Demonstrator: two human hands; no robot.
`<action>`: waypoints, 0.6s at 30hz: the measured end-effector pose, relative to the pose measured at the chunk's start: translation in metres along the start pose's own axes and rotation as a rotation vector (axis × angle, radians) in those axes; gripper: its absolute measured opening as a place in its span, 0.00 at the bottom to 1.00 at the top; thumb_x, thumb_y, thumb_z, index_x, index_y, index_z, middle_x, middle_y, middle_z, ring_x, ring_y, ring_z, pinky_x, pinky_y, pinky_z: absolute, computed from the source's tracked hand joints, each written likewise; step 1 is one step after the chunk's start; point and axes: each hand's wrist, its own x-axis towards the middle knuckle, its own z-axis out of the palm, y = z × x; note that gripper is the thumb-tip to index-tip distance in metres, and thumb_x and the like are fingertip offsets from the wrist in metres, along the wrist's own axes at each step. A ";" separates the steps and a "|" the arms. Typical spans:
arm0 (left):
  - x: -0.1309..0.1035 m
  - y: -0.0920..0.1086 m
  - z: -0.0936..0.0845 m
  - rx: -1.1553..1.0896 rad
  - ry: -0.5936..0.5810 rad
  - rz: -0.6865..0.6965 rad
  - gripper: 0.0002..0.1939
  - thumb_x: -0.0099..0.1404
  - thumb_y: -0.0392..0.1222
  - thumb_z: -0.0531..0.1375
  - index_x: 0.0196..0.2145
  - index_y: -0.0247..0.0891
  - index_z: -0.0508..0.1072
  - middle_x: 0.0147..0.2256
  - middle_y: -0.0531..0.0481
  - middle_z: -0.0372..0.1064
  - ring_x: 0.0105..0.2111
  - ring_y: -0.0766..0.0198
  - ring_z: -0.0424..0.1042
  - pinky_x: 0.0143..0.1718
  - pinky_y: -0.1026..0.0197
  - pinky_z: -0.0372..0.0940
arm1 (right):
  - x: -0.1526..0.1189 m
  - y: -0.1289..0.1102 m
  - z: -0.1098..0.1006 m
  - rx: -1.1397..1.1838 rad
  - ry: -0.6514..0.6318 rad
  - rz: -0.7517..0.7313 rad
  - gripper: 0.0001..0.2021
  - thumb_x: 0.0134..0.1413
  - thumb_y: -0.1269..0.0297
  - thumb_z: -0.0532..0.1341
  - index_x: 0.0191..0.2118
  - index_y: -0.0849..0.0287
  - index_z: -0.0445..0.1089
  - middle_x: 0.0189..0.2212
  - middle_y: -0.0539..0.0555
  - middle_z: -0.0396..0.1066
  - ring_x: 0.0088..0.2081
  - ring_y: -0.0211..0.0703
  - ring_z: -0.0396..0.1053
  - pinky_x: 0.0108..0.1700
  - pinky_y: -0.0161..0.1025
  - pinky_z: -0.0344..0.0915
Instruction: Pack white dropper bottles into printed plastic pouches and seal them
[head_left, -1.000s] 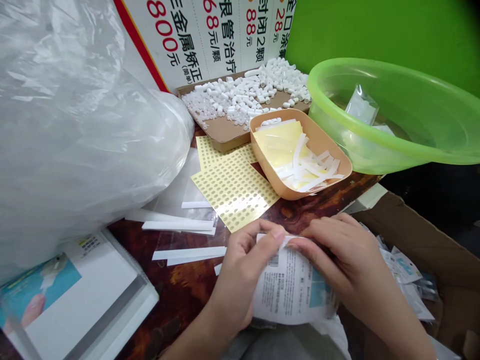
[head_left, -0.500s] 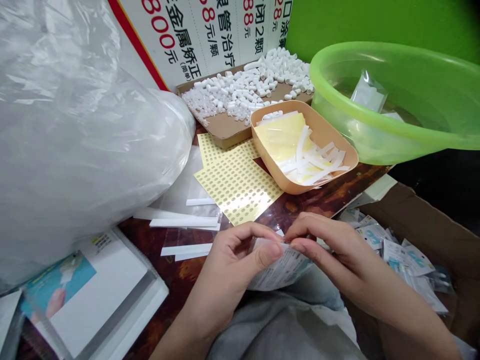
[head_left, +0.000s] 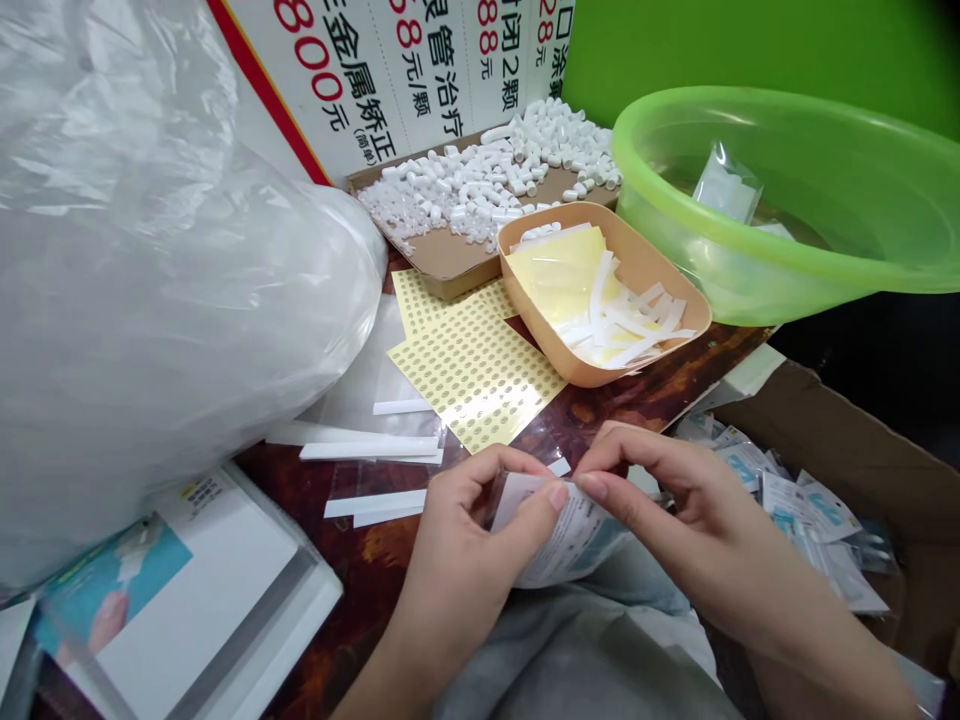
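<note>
A clear packet with a printed white card is held above my lap, close to the table's front edge. My left hand pinches its top edge between thumb and fingers. Beside it, my right hand has thumb and forefinger closed at the upper right corner of the same packet. The two hands' fingertips are a short gap apart. Yellow sheets with rows of small round stickers lie on the table just beyond my hands.
An orange bin holds paper strips. Behind it are a cardboard tray of small white parts and a green basin. A big plastic bag and cards fill the left. A carton holds packets at right.
The packet's printed face has tilted more into view, and my left thumb has moved slightly. My right fingertips remain at its top edge. The view has shifted a little.
</note>
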 end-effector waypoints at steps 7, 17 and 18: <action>-0.004 -0.006 -0.004 -0.026 0.109 0.092 0.08 0.59 0.42 0.65 0.26 0.40 0.71 0.25 0.57 0.65 0.25 0.68 0.60 0.26 0.66 0.57 | 0.001 -0.004 0.012 -0.104 -0.002 -0.109 0.09 0.64 0.67 0.55 0.31 0.56 0.67 0.27 0.46 0.66 0.31 0.35 0.63 0.32 0.35 0.58; -0.005 -0.010 -0.004 -0.104 0.044 0.025 0.04 0.59 0.40 0.63 0.27 0.39 0.71 0.25 0.57 0.64 0.24 0.70 0.59 0.25 0.67 0.56 | -0.001 -0.001 0.015 -0.094 -0.005 -0.106 0.10 0.64 0.64 0.56 0.30 0.56 0.67 0.26 0.46 0.65 0.30 0.36 0.62 0.30 0.35 0.57; -0.005 -0.010 -0.003 -0.102 0.052 0.017 0.03 0.59 0.39 0.62 0.28 0.39 0.71 0.24 0.57 0.63 0.23 0.70 0.58 0.24 0.67 0.56 | -0.001 0.000 0.016 -0.096 -0.001 -0.100 0.10 0.64 0.64 0.56 0.30 0.56 0.67 0.27 0.46 0.65 0.30 0.36 0.62 0.30 0.35 0.56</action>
